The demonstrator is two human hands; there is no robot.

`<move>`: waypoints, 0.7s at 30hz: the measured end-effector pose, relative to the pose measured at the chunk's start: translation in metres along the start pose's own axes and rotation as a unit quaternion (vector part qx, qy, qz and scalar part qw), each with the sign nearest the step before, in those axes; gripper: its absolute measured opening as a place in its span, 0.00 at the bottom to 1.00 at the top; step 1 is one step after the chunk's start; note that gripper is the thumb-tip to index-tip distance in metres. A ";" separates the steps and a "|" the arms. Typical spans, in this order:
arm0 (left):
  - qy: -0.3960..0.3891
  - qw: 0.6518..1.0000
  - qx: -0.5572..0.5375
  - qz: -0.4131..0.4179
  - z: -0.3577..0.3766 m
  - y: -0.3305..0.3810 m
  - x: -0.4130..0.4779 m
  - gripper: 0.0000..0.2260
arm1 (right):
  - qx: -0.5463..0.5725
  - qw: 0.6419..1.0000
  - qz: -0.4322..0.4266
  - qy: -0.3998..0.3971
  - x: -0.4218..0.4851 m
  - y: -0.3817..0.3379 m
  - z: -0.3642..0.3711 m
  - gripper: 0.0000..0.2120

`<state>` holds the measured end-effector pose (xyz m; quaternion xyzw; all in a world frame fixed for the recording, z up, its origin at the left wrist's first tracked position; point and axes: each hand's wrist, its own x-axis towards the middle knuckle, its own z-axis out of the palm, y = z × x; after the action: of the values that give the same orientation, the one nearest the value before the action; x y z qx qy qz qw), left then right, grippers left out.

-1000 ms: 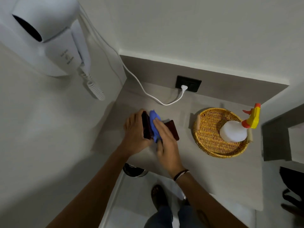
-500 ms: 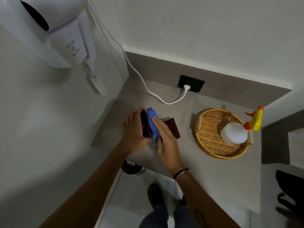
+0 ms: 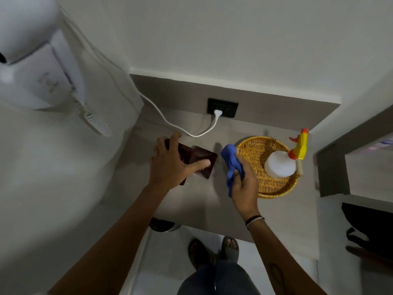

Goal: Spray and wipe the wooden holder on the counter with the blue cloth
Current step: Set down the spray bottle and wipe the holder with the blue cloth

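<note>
Spray bottle in wicker basket, left hand gripping wooden holder, right hand clutching blue cloth

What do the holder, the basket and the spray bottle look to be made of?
Holder: dark reddish wood, seemingly glossy, showing faint highlights. Basket: woven wicker or rattan, golden, with visible weave. Spray bottle: likely plastic, a translucent white body with a yellow and orange trigger head.

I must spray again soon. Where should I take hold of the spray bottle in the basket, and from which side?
Probably grip the spray bottle at the narrow neck under its yellow trigger head, coming from above. It stands in the wicker basket, whose raised rim hinders a low side approach, and the white body looks wide for one hand.
</note>
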<state>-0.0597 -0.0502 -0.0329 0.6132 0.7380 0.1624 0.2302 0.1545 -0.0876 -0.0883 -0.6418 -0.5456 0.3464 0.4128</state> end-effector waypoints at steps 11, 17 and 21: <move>-0.020 0.992 0.116 0.042 0.004 0.024 0.022 0.50 | 0.049 0.998 0.015 -0.032 0.025 0.002 -0.008 0.22; 0.001 0.970 0.199 0.136 0.017 0.027 0.014 0.47 | 0.052 0.997 0.028 -0.051 0.033 0.009 -0.006 0.22; -0.119 0.962 0.212 0.126 0.004 0.025 0.022 0.66 | 0.057 0.996 0.040 -0.055 0.036 0.008 -0.004 0.22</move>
<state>-0.0396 -0.0240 -0.0267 0.7510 0.6394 -0.0444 0.1587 0.1671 -0.0535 -0.0937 -0.6188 -0.5206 0.4277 0.4041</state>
